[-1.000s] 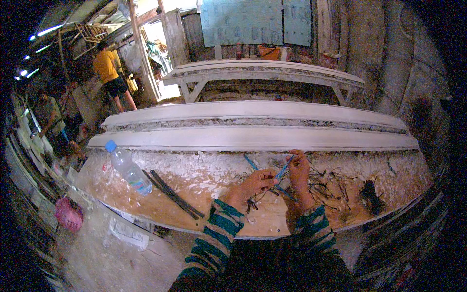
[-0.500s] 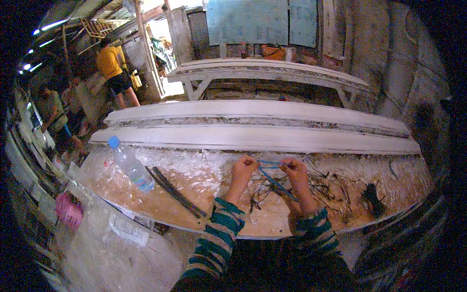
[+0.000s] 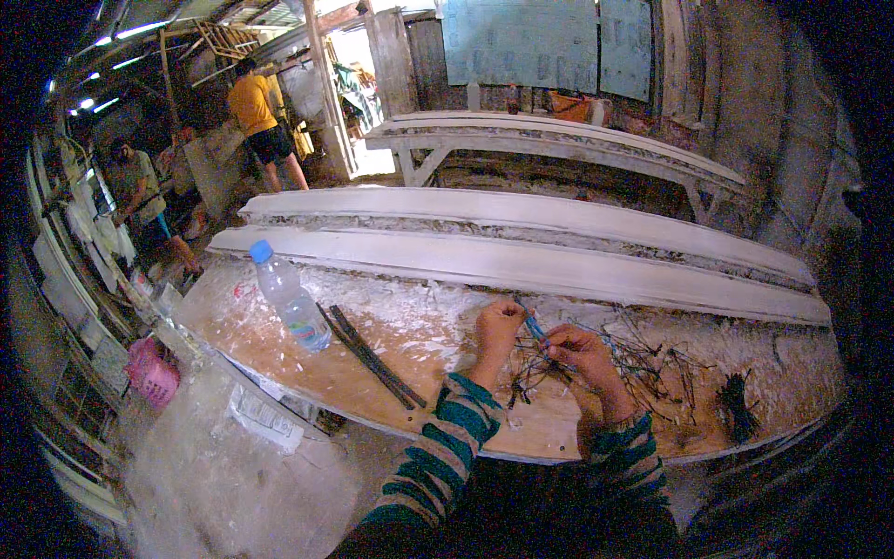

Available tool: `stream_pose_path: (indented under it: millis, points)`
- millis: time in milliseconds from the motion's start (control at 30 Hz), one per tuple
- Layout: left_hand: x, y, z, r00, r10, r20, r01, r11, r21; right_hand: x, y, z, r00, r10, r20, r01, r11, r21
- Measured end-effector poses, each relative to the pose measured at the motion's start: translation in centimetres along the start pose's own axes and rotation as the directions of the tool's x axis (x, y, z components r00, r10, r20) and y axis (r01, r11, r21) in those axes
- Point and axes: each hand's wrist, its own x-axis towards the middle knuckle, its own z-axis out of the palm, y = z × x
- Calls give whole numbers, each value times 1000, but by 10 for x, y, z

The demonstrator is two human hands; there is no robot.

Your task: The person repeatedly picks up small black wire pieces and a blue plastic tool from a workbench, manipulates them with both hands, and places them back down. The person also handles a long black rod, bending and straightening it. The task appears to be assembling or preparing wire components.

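Both hands are raised over the worktable, close together, with a thin blue strip [image 3: 534,324] between them. My left hand [image 3: 500,324] pinches the strip's upper end between thumb and fingertips. Lower and to the right, my right hand [image 3: 579,354] grips it with bent fingers; the strip looks folded or twisted there. Beneath and beside the hands lies a loose tangle of thin dark strands [image 3: 652,368]. A tied-looking dark bundle [image 3: 737,408] rests farther right. Left of my forearm are a few long dark rods [image 3: 372,359].
A clear plastic bottle with a blue cap [image 3: 289,298] stands on the worktable [image 3: 447,419]. Two long white mouldings [image 3: 531,256] run along its far side. A second bench [image 3: 559,140] stands behind. A pink bag [image 3: 152,373] sits at left, and two people [image 3: 251,107] work far left.
The stretched blue loop is now drawn into a short, gathered length between my hands. My right hand has dropped slightly below the left. The view has swung a little to the left.
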Motion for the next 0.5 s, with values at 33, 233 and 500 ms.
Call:
stream_pose_path:
  millis: [33, 233, 500]
  points:
    - [0, 0, 1, 999, 38, -9, -38, 998, 42, 2, 2, -3, 1000, 1, -15, -1, 998, -55]
    - [-1, -4, 3, 991, 50, 124, -51, 999, 0, 3, 4, -5, 984, -65, -168, 33, 982, -185]
    - [1, -7, 12, 895, 139, 425, -78, 984, -157, 18, 35, -38, 794, -365, -487, 134, 885, -446]
